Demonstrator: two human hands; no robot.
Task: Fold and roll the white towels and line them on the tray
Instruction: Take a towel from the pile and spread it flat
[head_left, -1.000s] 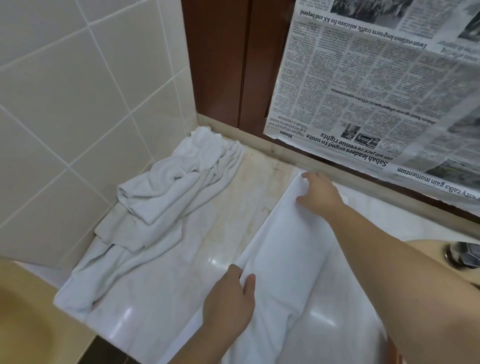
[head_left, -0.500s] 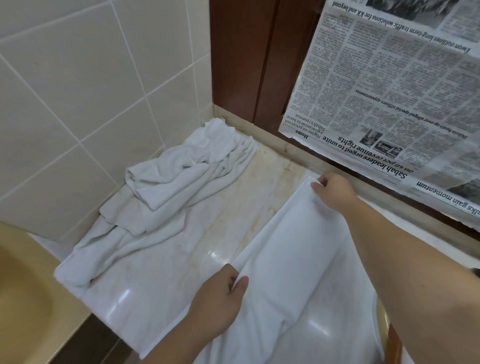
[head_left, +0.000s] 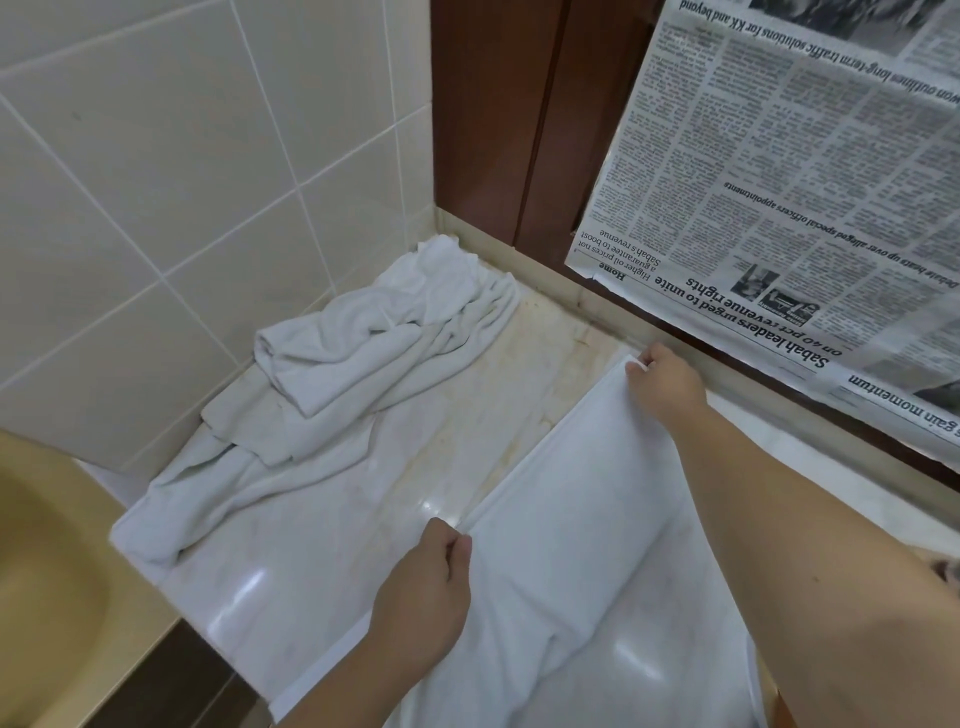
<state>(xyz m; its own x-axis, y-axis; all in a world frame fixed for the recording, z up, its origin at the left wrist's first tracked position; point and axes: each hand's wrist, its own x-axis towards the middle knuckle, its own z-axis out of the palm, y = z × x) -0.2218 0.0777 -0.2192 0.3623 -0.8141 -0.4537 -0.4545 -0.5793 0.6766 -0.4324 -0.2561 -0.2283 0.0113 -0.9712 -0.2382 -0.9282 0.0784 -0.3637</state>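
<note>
A white towel (head_left: 566, 545) lies spread on the right part of the counter (head_left: 322, 561), its hem stretched straight. The left hand (head_left: 423, 603) pinches that hem near the front edge; the right hand (head_left: 667, 387) pinches its far corner by the back edge. A crumpled towel (head_left: 332, 395) fills the back left corner, under the tiled wall (head_left: 182, 182).

A plain white towel (head_left: 561, 545) is seen stretched out, no print on it; the crumpled towel pile (head_left: 358, 374) in the corner is white too, just a touch greyer in the folds; the counter (head_left: 322, 566) is done in pale glossy marble, with yellowish-brown staining towards the back; cream tiles (head_left: 156, 208) with light grout lines are seen on the wall; dark reddish-brown wood panelling (head_left: 498, 130) sits behind; the newspaper (head_left: 789, 197) is black print on greyish white; a mustard-yellow basin (head_left: 41, 582) is spotted at the left edge.
</note>
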